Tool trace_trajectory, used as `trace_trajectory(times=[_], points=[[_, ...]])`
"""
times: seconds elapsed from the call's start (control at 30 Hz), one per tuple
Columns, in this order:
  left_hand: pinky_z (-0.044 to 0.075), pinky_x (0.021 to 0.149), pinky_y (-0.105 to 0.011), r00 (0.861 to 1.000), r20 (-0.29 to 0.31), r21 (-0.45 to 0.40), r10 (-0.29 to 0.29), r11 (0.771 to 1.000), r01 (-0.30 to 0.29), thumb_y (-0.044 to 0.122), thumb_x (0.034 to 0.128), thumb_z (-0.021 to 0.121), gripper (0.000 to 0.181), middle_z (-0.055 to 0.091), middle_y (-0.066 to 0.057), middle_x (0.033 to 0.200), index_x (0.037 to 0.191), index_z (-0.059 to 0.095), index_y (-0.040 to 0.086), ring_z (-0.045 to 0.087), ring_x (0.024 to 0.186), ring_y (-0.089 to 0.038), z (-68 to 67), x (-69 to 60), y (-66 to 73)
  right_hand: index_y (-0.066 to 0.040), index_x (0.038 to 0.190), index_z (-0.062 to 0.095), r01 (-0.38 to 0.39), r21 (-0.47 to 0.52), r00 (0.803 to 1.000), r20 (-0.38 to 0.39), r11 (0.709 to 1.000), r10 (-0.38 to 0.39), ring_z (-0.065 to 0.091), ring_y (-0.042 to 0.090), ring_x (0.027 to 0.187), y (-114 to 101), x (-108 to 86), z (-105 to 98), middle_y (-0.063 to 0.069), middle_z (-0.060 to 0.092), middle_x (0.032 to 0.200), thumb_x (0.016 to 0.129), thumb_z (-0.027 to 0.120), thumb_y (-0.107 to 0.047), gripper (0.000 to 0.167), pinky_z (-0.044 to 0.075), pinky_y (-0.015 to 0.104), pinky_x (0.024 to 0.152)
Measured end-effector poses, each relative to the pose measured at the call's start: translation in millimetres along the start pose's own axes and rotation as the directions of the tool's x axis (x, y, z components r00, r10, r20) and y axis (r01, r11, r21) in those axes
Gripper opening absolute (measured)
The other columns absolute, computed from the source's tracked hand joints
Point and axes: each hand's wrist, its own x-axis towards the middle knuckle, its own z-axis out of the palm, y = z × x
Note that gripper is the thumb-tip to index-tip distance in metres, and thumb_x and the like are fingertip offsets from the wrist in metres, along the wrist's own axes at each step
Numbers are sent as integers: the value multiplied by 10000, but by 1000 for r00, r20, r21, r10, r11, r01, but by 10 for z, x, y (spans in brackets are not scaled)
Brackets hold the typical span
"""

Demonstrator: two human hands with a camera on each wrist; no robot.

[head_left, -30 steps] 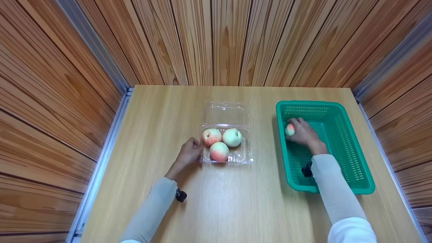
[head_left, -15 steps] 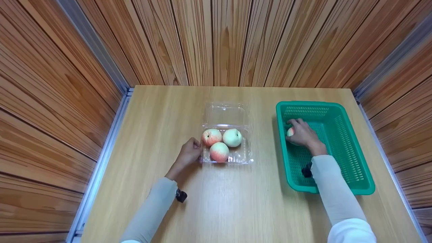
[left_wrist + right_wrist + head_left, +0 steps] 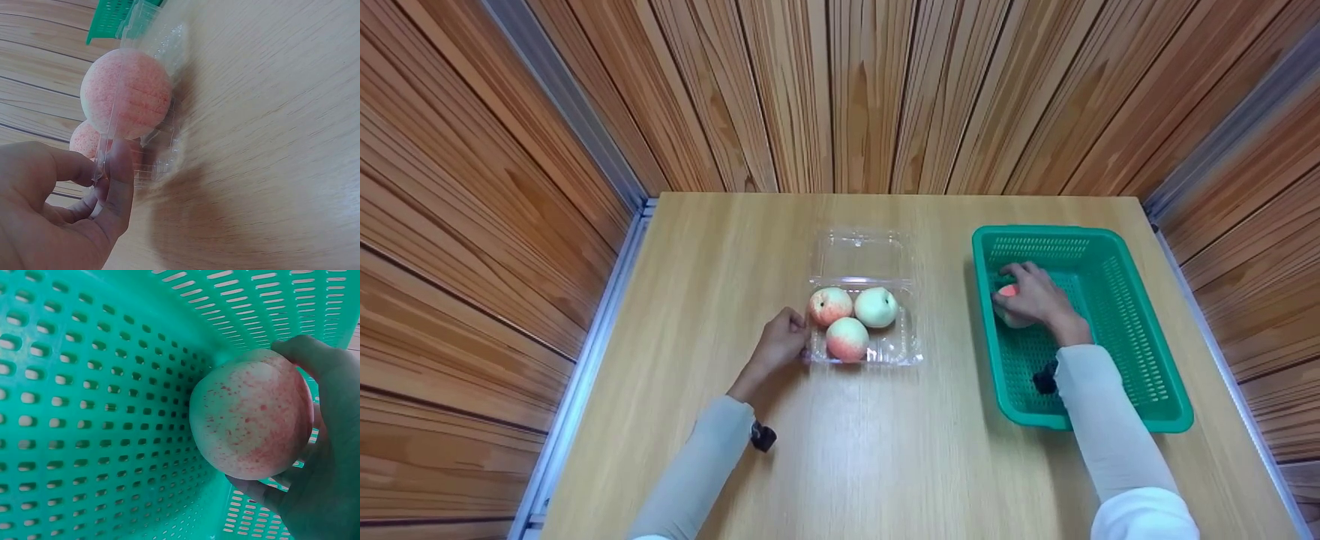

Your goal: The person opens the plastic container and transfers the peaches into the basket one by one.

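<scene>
Closest in, the person's pale sleeves point(image 3: 697, 465) reach over the wooden table point(image 3: 840, 465). The left hand point(image 3: 778, 341) pinches the side rim of a clear container point(image 3: 898, 346), where one peach point(image 3: 847, 340) sits before two others point(image 3: 876, 307). The right hand point(image 3: 1039, 300) has its fingers round a fourth peach point(image 3: 250, 413) inside the green basket point(image 3: 1140, 360). Beyond are the open lid point(image 3: 859, 256) and plank wall point(image 3: 855, 97).
</scene>
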Motion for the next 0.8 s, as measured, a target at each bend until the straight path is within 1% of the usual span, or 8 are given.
trace_trajectory(times=[0.1, 0.33, 0.57, 0.8], points=[[474, 533, -230, 1000, -1, 6, -4, 1000, 4, 105, 1050, 625, 115, 551, -55, 809, 1051, 546, 21, 640, 661, -226, 3, -5, 2, 0, 1499, 496, 3, 5, 1000, -7, 1000, -3, 456, 477, 1253, 2, -4, -8, 302, 470, 1437, 1021, 638, -362, 616, 452, 711, 1018], [508, 555, -266, 1000, 7, -2, -2, 1000, 2, 82, 1051, 607, 89, 557, -59, 802, 1053, 542, 22, 654, 659, -235, 8, -6, -12, -16, 1515, 482, -2, 10, 1000, -13, 1000, 2, 440, 481, 1280, -3, -11, -32, 291, 462, 1458, 1020, 636, -379, 633, 439, 730, 1032], [466, 515, -233, 1000, 1, 17, 23, 1000, -23, 104, 1033, 632, 122, 569, -38, 752, 1018, 534, 34, 655, 616, -217, -3, -13, -7, -22, 1524, 476, -7, 13, 1000, -26, 1000, 8, 444, 472, 1279, -13, -18, -44, 280, 466, 1476, 1026, 633, -374, 630, 419, 744, 1057], [528, 549, -291, 1000, 1, -5, 21, 1000, -21, 101, 1034, 628, 114, 574, -34, 752, 1034, 547, 21, 661, 612, -211, -1, -7, -16, -22, 1507, 498, 8, 6, 998, -68, 1000, -7, 458, 472, 1284, -22, -30, -48, 270, 475, 1472, 1028, 646, -384, 618, 431, 744, 1045]])
